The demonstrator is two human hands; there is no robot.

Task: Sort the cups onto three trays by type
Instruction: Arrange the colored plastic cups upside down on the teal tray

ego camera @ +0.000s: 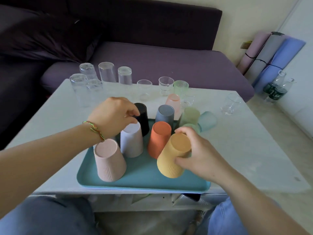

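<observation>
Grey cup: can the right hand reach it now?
Probably not yet: the right hand grips the yellow cup. The grey cup stands close by with nothing above it, so once freed, likely yes.

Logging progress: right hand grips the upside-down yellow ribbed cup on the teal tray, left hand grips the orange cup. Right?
Not quite: the head view shows the left hand gripping the upside-down black cup instead. The right hand does grip the yellow ribbed cup on the teal tray.

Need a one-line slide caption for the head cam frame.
Left hand grips the black cup, right hand the tilted yellow cup, both upside down on the teal tray.
</observation>
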